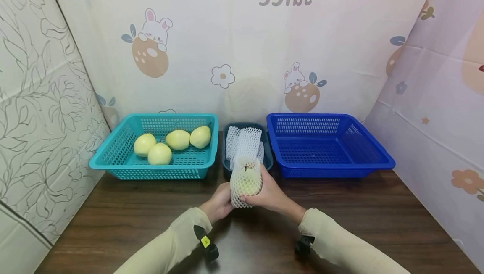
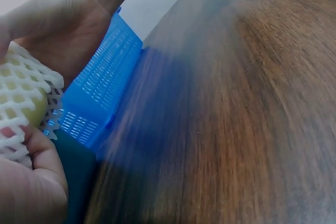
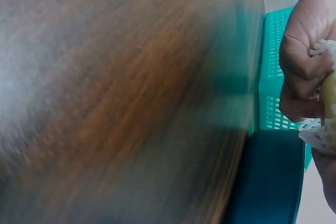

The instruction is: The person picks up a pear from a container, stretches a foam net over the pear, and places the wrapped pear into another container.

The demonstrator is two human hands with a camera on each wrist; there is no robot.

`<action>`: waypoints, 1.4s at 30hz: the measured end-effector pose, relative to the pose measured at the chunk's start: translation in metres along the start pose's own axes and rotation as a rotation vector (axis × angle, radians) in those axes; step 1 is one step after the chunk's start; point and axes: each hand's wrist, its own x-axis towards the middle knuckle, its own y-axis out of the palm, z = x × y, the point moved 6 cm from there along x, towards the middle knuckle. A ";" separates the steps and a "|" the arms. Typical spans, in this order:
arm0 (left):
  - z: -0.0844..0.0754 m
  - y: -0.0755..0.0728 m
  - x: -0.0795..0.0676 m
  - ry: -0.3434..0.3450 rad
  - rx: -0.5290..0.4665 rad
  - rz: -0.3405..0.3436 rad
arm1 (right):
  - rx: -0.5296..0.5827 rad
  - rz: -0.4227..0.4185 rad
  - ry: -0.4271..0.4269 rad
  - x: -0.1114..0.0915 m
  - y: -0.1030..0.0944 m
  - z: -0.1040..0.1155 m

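A pale yellow-green pear [image 1: 250,181] sits inside a white foam fruit net [image 1: 235,188], held up over the table in front of the small dark bin. My left hand [image 1: 220,201] pinches the net's edge on the left side; its curled fingers show in the right wrist view. From the right, my right hand [image 1: 270,192] grips the netted pear, its thumb across the near side. The net's upper part rises past the pear's stem. In the left wrist view, yellow-green skin [image 2: 35,109] shows through the mesh. Part of the left hand's fingers is hidden behind the net in the head view.
On the left stands a teal basket [image 1: 159,173] with several pears [image 1: 177,139]. A small dark bin [image 1: 269,156] in the middle holds more white foam nets [image 1: 249,137]. To the right is a blue basket [image 1: 332,169]. Everything stands on a dark wooden table [image 1: 257,240].
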 end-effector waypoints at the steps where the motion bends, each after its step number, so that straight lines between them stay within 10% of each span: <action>1: 0.000 0.001 0.000 -0.004 -0.009 0.012 | -0.020 0.000 0.008 0.000 -0.001 0.002; 14: -0.023 0.005 -0.007 0.014 0.201 0.157 | -0.168 0.041 0.054 0.024 -0.034 0.047; 26: -0.108 -0.005 -0.028 0.227 0.511 0.056 | -0.362 0.002 0.105 0.062 -0.120 0.063; 34: -0.153 -0.032 -0.033 0.484 0.923 -0.020 | -0.487 0.038 0.091 0.084 -0.161 0.060; 42: -0.151 -0.053 -0.023 0.598 1.435 -0.090 | -0.569 0.102 0.078 0.108 -0.181 0.043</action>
